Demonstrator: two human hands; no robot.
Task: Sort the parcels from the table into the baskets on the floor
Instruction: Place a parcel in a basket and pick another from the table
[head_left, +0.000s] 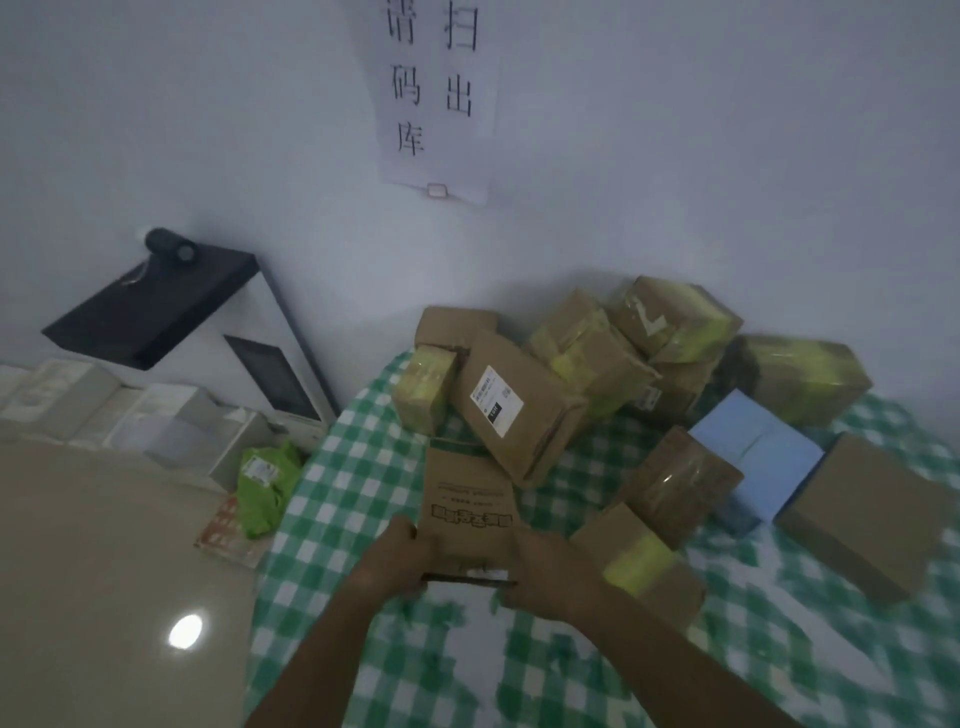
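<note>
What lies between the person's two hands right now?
In the head view, a flat brown printed cardboard parcel lies between the left hand and the right hand; both grip its near end.

Two forearms in shot, rising from bottom edge. Both bare, no sleeves showing, no cuffs. Left hand (397, 564) bare: no glove, no ring to be seen, no watch or band at wrist. Right hand (545, 574) same story: bare, ungloved, wrist plain. Dim light, some motion blur; nails and finer marks too soft to make out. Nothing else of person in frame: no torso, no clothing visible.
</note>
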